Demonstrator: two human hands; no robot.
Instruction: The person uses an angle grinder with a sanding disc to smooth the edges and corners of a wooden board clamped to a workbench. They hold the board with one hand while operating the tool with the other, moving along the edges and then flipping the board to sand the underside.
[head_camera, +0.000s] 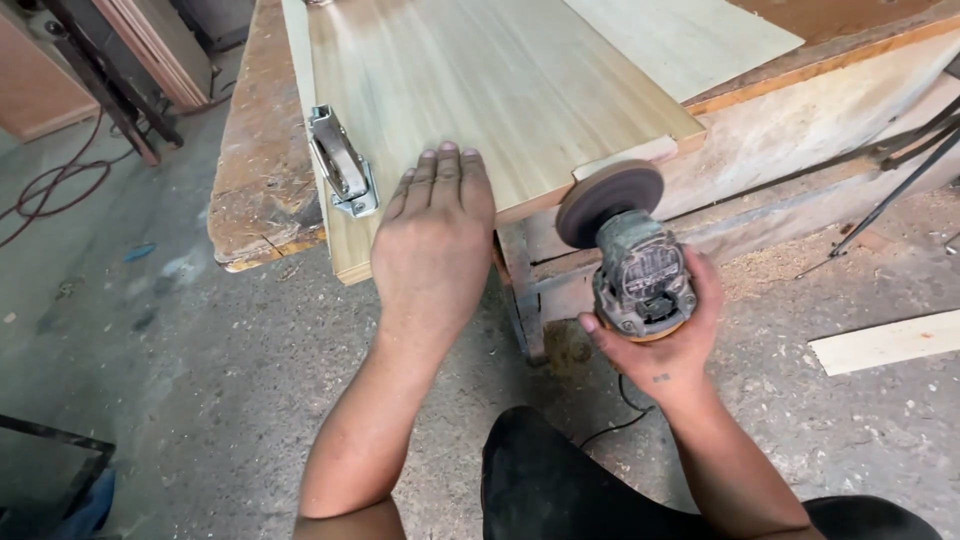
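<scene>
A right hand (668, 335) grips an angle grinder (632, 262), its body pointing away, disc (609, 201) at the wooden panel's (490, 90) near edge; the left hand (436, 235) presses flat, fingers together, on the panel atop the surface (262, 150).

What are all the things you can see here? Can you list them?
wooden panel: one, pale yellow, flat on the workbench
workbench: one, worn brown
metal hinge: one, silver, on the panel's left edge
sanding tool: one, dark grey with a round disc, at the panel's near edge
cable: one, reddish, on the floor, left
wood strip: one, pale, on the floor, right
left hand: flat on the panel
right hand: gripping the sanding tool
</scene>
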